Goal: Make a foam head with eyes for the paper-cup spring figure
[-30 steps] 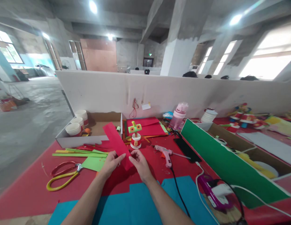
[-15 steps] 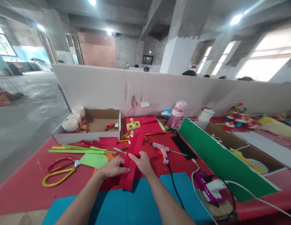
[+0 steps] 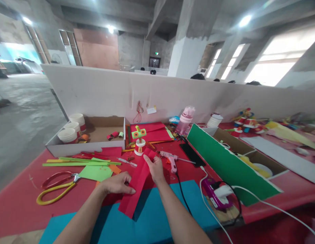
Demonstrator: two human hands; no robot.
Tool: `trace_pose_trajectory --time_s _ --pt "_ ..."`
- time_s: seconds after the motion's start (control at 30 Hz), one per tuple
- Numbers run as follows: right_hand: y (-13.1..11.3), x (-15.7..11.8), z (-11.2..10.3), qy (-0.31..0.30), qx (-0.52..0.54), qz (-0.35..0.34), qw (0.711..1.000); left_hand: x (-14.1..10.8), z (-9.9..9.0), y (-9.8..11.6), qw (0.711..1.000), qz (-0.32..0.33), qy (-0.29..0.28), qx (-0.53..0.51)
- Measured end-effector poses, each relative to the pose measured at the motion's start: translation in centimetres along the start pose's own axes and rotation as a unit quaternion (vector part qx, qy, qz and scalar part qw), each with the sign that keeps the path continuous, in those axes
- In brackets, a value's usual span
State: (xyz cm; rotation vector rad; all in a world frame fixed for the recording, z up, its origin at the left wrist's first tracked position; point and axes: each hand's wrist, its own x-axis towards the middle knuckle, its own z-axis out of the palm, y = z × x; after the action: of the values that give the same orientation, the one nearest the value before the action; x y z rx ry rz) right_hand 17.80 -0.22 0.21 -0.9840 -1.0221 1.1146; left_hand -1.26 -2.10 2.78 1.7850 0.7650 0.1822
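A long red paper strip [image 3: 137, 184], creased lengthwise, slants between my two hands above a blue sheet [image 3: 147, 217]. My left hand [image 3: 119, 184] pinches its lower left edge, thumb on top. Higher up, near the far end, my right hand [image 3: 154, 166] grips the strip with the thumb pressed on its face. Just beyond stands a small paper-cup figure [image 3: 140, 147] with a green tube head [image 3: 139, 133] and coiled paper arms. A pink glue gun [image 3: 170, 160] lies right of my right hand. Left of my left hand is a green paper piece [image 3: 96, 172].
Scissors [image 3: 59, 184] with red and yellow handles lie at left, near green strips [image 3: 76, 163]. A shallow box [image 3: 86, 148] holding cups stands behind. At right are a green-sided box [image 3: 231, 169], a phone [image 3: 192, 155], a purple power strip [image 3: 218, 196] and cables.
The red strip has tilted further, its near end swinging left. My right hand has slid up towards its far end, and the cup figure behind now shows more fully. The view has shifted slightly right.
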Motion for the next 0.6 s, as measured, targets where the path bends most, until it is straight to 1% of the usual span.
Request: trace_pose_trajectory --time_s 0.23,0.37,0.43,0.47,0.5,0.53,0.6 --pt "0.48 0.54 -0.32 0.045 0.025 -0.013 0.999 -0.13 -0.20 -0.36 1.000 0.006 -0.011 0.016" --pt "0.45 0.64 -0.31 0.074 0.050 -0.003 0.996 -0.22 -0.29 -0.53 1.000 -0.001 -0.007 0.010" --pt "0.37 0.60 -0.29 0.096 0.061 0.007 0.993 -0.18 -0.27 -0.53 1.000 0.001 -0.002 -0.007" --pt "0.34 0.54 -0.26 0.095 0.069 0.017 0.993 -0.14 -0.25 -0.52 1.000 0.002 0.005 -0.019" --pt "0.34 0.45 -0.22 0.080 0.080 0.029 0.993 -0.10 -0.24 -0.51 0.999 0.002 0.015 -0.032" --pt "0.36 0.33 -0.15 0.050 0.091 0.041 0.994 -0.06 -0.25 -0.51 0.999 0.002 0.027 -0.044" --pt "0.48 0.03 0.05 -0.033 0.088 0.056 0.994 0.03 -0.28 -0.53 0.997 -0.003 0.058 -0.058"
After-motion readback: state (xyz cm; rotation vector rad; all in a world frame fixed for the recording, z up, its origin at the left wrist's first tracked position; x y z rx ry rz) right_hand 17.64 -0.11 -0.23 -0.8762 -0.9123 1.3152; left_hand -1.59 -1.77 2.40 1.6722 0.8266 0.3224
